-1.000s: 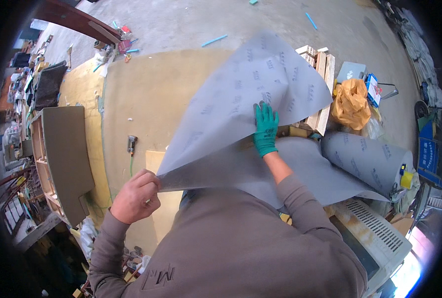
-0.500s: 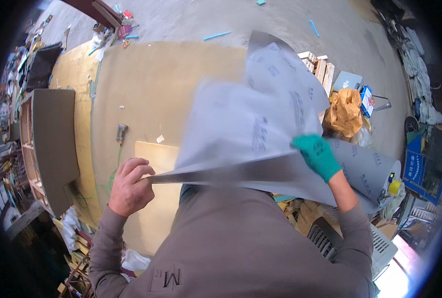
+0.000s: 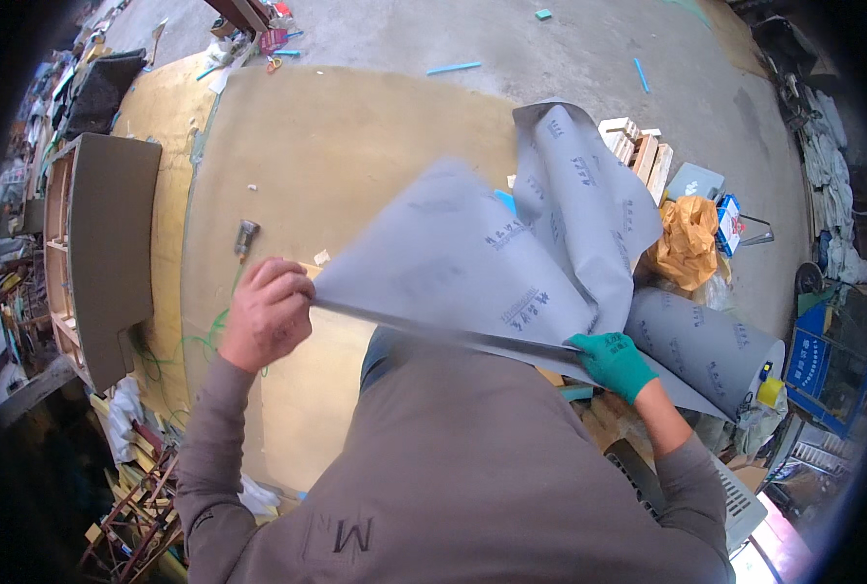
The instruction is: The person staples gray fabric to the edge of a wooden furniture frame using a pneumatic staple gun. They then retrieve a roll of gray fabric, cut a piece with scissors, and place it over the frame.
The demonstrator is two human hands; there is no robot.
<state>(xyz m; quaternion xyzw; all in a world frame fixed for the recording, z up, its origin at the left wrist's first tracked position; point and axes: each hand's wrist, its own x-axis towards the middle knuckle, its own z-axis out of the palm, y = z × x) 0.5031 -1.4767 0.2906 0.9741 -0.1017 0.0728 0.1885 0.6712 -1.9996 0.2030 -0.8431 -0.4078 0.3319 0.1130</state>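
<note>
- Since 0.5 s ago, our green-gloved right hand (image 3: 613, 365) has moved down toward our body, and the far part of the flexible matte-grey sheet (image 3: 453, 253) has slumped into folds.
- A bright blue strip (image 3: 504, 200) now shows between the sheet's 2 raised parts.
- The grip of our bare left hand (image 3: 270, 313) is closed narrow on 1 corner; our right grip is closed on the near edge.
- The sheet stretches before our waist, over a broad tan board (image 3: 355, 136), just left of a thick grey roll (image 3: 701, 341).
- It looks thin, with dark printed marks, a pointed left flap and a dark near edge.
- The left flap is motion-blurred; our right thumb is hidden; we cannot tell whether sheet and roll join.
</note>
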